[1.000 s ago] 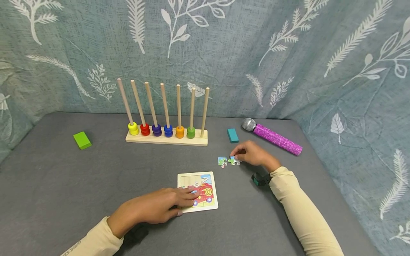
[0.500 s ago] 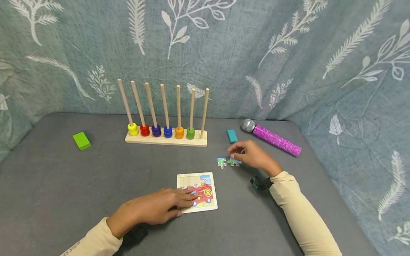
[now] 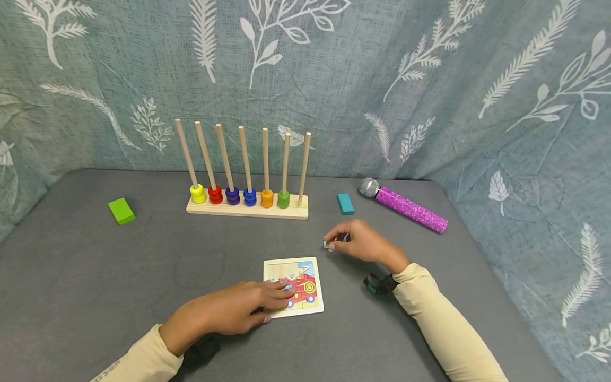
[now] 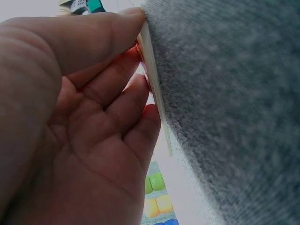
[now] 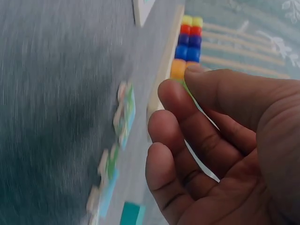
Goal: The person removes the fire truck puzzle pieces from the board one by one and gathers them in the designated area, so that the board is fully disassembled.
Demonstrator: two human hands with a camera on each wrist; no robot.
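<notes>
My left hand [image 3: 234, 306] rests on a square wooden tray puzzle [image 3: 310, 286] with a red vehicle picture, its fingers laid over the lower left part. In the left wrist view the thumb lies at the edge of the tray [image 4: 154, 84]. My right hand [image 3: 365, 241] hovers over two loose jigsaw pieces, its fingers loosely bent and nothing between them. Fingers mostly hide both pieces in the head view. The right wrist view shows one green and blue piece [image 5: 125, 115] and another piece [image 5: 108, 185] on the cloth, below the fingertips.
A wooden peg stand [image 3: 248, 210] with coloured rings is at the back. A teal block [image 3: 346, 203] and a purple glitter microphone [image 3: 410, 208] lie behind my right hand. A green block [image 3: 121, 211] sits at left. Patterned fabric [image 3: 305, 79] hangs behind the grey table [image 3: 167, 249].
My right hand has let go of the right-hand puzzle piece and shifted left, over the pieces. My left hand stays on the tray puzzle.
</notes>
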